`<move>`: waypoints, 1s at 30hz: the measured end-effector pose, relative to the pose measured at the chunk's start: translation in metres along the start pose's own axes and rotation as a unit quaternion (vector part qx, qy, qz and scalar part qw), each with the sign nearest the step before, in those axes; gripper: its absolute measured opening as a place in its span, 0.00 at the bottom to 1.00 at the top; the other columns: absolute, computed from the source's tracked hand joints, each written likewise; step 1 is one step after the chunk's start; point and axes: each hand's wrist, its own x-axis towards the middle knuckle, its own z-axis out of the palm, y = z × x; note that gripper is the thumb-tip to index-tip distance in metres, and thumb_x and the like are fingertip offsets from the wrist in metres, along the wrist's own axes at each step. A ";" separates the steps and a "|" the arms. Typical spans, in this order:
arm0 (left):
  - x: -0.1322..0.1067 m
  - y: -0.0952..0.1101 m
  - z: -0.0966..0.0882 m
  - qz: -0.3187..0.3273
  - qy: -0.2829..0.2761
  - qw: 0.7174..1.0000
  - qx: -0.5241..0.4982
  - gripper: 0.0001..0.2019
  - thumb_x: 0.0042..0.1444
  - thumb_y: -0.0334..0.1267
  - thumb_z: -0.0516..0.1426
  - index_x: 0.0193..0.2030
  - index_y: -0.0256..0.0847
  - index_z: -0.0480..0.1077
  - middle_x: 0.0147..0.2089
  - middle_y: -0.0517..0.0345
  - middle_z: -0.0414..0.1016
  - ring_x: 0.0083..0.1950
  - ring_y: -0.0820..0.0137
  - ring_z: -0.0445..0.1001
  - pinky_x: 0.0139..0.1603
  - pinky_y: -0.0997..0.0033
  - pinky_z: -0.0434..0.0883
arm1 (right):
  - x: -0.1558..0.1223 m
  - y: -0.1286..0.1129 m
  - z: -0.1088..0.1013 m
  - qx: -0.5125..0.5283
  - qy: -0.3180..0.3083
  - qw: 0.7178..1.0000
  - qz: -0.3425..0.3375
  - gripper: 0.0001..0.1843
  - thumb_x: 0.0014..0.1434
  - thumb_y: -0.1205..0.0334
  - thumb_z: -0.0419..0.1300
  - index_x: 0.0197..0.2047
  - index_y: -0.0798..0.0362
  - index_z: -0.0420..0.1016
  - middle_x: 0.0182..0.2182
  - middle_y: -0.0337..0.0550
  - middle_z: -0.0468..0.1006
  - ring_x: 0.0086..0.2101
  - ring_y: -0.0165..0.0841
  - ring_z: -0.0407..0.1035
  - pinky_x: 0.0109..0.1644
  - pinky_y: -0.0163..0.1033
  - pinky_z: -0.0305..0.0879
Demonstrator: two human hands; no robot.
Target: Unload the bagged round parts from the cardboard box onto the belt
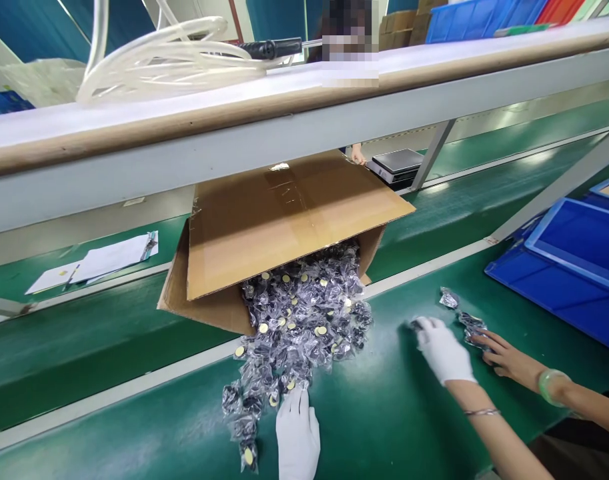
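Note:
Many small clear-bagged dark parts [304,333], several showing round pale-yellow faces, spill from a tilted cardboard box [284,213] onto the green table. My left hand [298,437], in a white glove, lies at the near edge of this pile, its stretched fingers touching the lowest packets. Farther right, my right hand [445,353], also white-gloved, has its fingertips closed on a small dark packet [415,325], partly hidden and blurred. Beside it, a co-worker's bare hand [509,360] with a pale green bangle touches a few bagged parts [471,325]. One bagged part [449,298] lies just beyond.
A raised white shelf [304,127] crosses above the box, carrying coiled clear tubing [154,60]. Blue bins [579,253] stand at the right. Papers [109,257] lie at the left, and a scale [397,163] sits behind the box near another person's hand [357,155].

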 end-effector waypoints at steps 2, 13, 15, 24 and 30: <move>-0.001 0.001 0.001 -0.006 -0.005 1.000 0.004 0.19 0.64 0.30 0.50 0.56 0.36 0.77 0.56 0.49 0.82 0.57 0.61 0.78 0.59 0.57 0.75 | 0.012 0.020 -0.020 -0.069 0.060 0.996 0.012 0.22 0.73 0.56 0.46 0.58 0.53 0.76 0.58 0.55 0.73 0.43 0.46 0.73 0.41 0.47 0.69; 0.000 0.006 0.000 -0.033 0.010 0.999 -0.025 0.18 0.63 0.34 0.51 0.54 0.38 0.78 0.55 0.48 0.82 0.56 0.58 0.77 0.58 0.52 0.77 | 0.035 -0.131 0.038 0.207 -0.083 0.975 -0.008 0.28 0.66 0.57 0.55 0.68 0.50 0.66 0.55 0.54 0.72 0.48 0.42 0.73 0.47 0.42 0.69; 0.001 0.008 -0.003 -0.042 0.011 0.998 -0.035 0.18 0.63 0.34 0.51 0.54 0.38 0.78 0.55 0.48 0.82 0.56 0.59 0.77 0.59 0.52 0.76 | 0.036 -0.125 0.041 0.227 -0.080 0.971 0.000 0.26 0.66 0.58 0.53 0.66 0.52 0.69 0.52 0.53 0.74 0.46 0.40 0.74 0.50 0.41 0.69; 0.005 0.009 -0.009 -0.041 0.012 0.999 -0.034 0.18 0.65 0.33 0.50 0.54 0.36 0.78 0.54 0.47 0.82 0.56 0.59 0.77 0.59 0.53 0.77 | 0.022 0.018 -0.023 0.057 0.051 0.997 0.031 0.29 0.67 0.52 0.49 0.64 0.56 0.72 0.53 0.63 0.77 0.46 0.54 0.74 0.49 0.58 0.71; 0.004 0.009 -0.011 -0.037 0.010 0.999 -0.028 0.18 0.65 0.33 0.50 0.54 0.36 0.78 0.54 0.47 0.82 0.56 0.59 0.77 0.60 0.52 0.76 | -0.008 -0.062 0.009 0.185 -0.002 0.964 -0.190 0.23 0.66 0.54 0.53 0.58 0.56 0.75 0.54 0.57 0.78 0.54 0.46 0.72 0.59 0.50 0.69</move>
